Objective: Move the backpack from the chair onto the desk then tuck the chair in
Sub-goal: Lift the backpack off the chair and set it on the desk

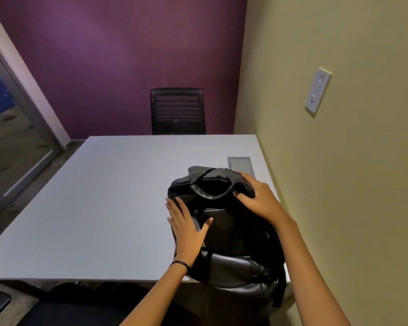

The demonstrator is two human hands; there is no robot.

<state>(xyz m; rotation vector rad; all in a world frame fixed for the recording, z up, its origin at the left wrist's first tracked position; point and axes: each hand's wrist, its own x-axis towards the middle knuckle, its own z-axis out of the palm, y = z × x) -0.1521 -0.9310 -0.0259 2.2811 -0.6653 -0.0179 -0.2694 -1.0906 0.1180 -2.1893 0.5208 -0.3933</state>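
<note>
A black backpack (224, 222) lies on the grey desk (104, 196) at its near right corner, its lower end hanging over the front edge. My left hand (186, 229) rests flat on the backpack's left side, fingers spread. My right hand (259, 198) presses on the top of the backpack beside its carry handle, fingers curled over the fabric. A dark chair (85, 304) sits below the desk's front edge at the bottom of the view, its seat mostly in shadow and partly hidden by my arms.
A second black chair (177, 111) stands at the desk's far side against the purple wall. A grey cable hatch (240, 165) is set in the desktop behind the backpack. A beige wall with a switch plate (318, 92) runs along the right; a glass door (14, 147) is left.
</note>
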